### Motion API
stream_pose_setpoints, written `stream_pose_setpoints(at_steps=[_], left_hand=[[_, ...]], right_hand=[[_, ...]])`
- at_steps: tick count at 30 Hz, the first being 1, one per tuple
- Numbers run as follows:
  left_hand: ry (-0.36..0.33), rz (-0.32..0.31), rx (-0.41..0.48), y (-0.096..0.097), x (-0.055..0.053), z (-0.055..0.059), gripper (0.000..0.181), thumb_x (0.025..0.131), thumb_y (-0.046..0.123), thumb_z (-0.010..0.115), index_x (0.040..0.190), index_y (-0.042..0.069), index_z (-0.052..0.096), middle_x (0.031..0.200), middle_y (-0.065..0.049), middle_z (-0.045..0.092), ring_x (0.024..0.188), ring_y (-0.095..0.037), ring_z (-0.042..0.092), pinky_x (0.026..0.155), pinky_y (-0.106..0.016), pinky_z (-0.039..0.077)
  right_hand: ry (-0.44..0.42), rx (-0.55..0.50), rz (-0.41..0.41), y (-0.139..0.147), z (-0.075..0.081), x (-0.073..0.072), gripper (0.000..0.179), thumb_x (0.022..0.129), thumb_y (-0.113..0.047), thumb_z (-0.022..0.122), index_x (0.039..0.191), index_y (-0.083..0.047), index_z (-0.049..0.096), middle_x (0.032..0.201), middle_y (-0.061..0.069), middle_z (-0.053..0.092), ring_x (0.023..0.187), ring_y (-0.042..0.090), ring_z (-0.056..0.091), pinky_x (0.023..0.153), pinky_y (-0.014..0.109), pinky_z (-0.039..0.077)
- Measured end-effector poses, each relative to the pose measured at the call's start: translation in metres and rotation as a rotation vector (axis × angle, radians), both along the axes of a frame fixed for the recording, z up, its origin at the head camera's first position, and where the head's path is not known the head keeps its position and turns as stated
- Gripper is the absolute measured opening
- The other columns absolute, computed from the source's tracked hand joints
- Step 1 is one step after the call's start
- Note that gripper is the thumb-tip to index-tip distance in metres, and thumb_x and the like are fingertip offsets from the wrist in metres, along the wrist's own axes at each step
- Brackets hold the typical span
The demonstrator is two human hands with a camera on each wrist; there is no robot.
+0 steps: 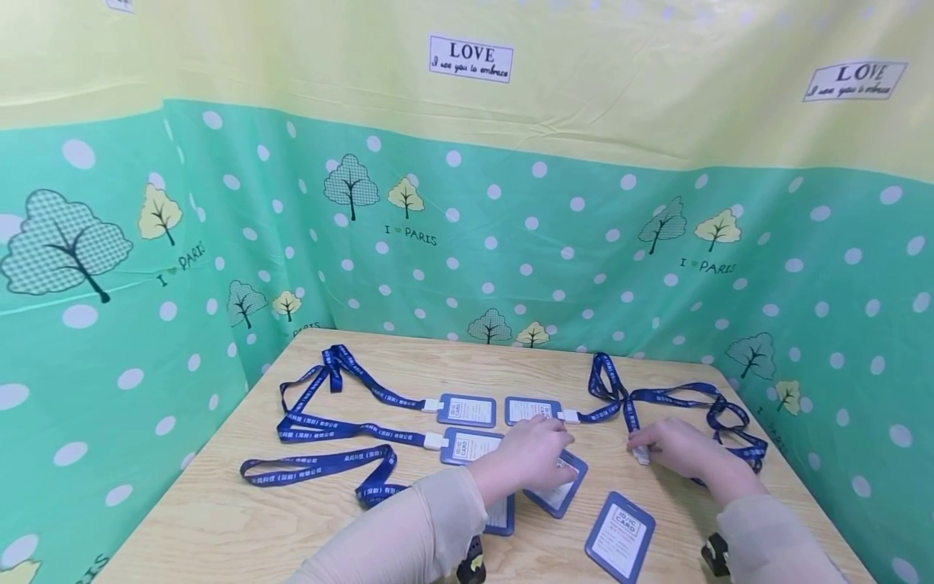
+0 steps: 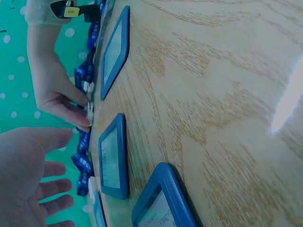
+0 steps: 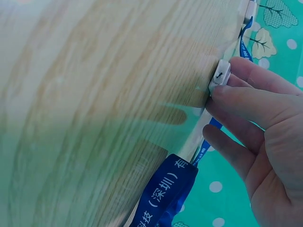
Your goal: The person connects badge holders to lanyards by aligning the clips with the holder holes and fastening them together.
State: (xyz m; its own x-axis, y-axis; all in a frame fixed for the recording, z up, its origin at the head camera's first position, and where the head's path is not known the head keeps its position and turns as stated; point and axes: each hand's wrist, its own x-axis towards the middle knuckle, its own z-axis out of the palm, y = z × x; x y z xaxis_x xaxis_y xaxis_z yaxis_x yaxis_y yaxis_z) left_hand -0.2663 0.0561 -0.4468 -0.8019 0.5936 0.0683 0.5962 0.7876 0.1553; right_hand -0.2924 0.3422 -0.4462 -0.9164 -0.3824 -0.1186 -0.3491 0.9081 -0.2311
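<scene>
Closest to the camera, my left sleeve [image 1: 394, 527] slants up from the bottom of the frame. Beyond it, my left hand [image 1: 524, 456] is released, fingers out straight and holding nothing; a blue card [image 1: 560, 493] lies below those fingers, partly hidden behind them.

Right of centre, my right hand [image 1: 682, 446] pinches a white clip [image 1: 642, 456]. It sits right at my fingertips, and its strap [image 1: 631, 415] runs upward from my grip. Below that grip, at the lower right of the frame, a loose card [image 1: 620, 537] lies flat, apart from both hands.

Left of centre, two cards [image 1: 467, 410] hang on straps reaching left; beside them, another card [image 1: 531, 408] has its strap reaching right.
</scene>
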Motion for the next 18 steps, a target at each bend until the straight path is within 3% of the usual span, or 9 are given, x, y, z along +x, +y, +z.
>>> stream_pose_setpoints(at_steps=[10, 18], left_hand=[[-0.008, 0.004, -0.005, 0.0005, -0.0001, 0.0000, 0.056, 0.092, 0.056, 0.069, 0.140, 0.028, 0.062, 0.147, 0.009, 0.053, 0.136, -0.016, 0.048, 0.112, -0.038, 0.041], [-0.005, 0.004, -0.013, -0.0002, -0.0008, 0.0006, 0.058, 0.092, 0.057, 0.069, 0.141, 0.028, 0.061, 0.147, 0.008, 0.053, 0.136, -0.016, 0.048, 0.113, -0.038, 0.040]], right_hand=[[0.022, 0.012, 0.006, 0.0000, 0.0007, 0.0009, 0.039, 0.084, 0.011, 0.070, 0.108, -0.019, 0.080, 0.114, 0.008, 0.074, 0.114, 0.040, 0.065, 0.096, 0.060, 0.051], [-0.009, 0.010, -0.029, -0.0022, 0.0020, 0.0006, 0.038, 0.085, 0.009, 0.071, 0.107, -0.021, 0.080, 0.113, 0.006, 0.074, 0.113, 0.039, 0.065, 0.095, 0.060, 0.052]])
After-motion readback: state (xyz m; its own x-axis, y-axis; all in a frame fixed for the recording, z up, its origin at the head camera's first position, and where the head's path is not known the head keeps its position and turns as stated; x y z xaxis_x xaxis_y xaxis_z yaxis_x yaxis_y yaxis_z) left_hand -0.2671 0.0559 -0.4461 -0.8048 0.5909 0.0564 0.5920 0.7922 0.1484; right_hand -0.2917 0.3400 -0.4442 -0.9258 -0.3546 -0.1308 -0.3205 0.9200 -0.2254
